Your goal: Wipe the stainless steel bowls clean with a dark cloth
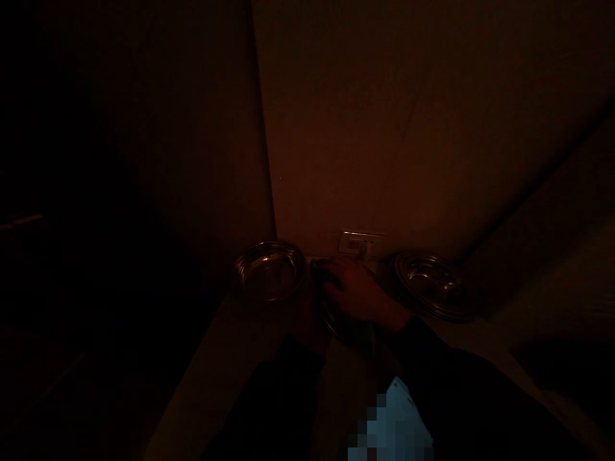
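The picture is very dark. My right hand (353,288) reaches in with curled fingers, pressed on a dark, greenish cloth-like thing (366,338) whose outline is hard to follow. Under that hand shows the curved shiny rim of a metal plate (331,325), mostly hidden. My left hand (308,314) is at the plate's left side; shadow hides its fingers. Left of my hands sits a round metal dish (269,282) with a raised rim. To their right lies a stack of similar metal plates (435,285).
A pale tabletop (202,378) carries the dishes and meets a wall (365,128) behind. On the wall, just above my right hand, is a socket plate (353,242) with something plugged in. A bluish, blocked-out patch (401,422) shows at the bottom.
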Demonstrator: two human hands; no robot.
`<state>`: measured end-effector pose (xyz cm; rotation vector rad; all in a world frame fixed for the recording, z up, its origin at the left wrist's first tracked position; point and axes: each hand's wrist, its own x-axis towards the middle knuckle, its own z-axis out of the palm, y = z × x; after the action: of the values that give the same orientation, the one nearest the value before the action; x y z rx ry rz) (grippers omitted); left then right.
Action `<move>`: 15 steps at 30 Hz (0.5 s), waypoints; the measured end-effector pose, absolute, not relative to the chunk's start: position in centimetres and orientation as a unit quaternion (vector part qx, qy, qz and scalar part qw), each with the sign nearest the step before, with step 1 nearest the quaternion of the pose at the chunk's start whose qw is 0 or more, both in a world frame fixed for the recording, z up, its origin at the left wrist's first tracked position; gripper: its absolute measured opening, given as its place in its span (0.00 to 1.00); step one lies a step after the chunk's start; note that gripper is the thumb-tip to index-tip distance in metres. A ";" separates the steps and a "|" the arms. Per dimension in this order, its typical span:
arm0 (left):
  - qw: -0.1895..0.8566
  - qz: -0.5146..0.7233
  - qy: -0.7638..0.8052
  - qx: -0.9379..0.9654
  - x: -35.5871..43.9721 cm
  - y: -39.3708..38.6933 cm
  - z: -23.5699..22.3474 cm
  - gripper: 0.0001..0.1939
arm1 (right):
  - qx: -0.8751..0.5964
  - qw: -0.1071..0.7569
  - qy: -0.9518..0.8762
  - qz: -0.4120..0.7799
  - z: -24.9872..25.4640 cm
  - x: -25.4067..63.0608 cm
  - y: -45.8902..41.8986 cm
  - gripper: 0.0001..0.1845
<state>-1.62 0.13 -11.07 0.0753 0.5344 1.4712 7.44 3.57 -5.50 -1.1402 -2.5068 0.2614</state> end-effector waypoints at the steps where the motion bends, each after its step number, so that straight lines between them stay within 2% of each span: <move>1: 0.712 0.658 0.243 0.029 -1.6 0.1 -11.1 0.17 | -0.418 0.192 -0.880 0.118 -5.5 7.5 3.9 0.17; 7: 0.749 0.619 0.230 0.051 -1.5 0.0 -11.2 0.16 | -0.484 0.194 -0.829 0.202 -5.8 8.9 6.3 0.18; 15: 0.773 0.598 0.204 0.057 -1.8 -0.7 -10.8 0.19 | -0.535 0.214 -0.795 0.191 -7.3 11.8 7.9 0.21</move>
<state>-1.83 -0.67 -10.78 0.1233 0.4431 1.2964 11.77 7.88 -7.34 -1.4829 -2.2053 0.5304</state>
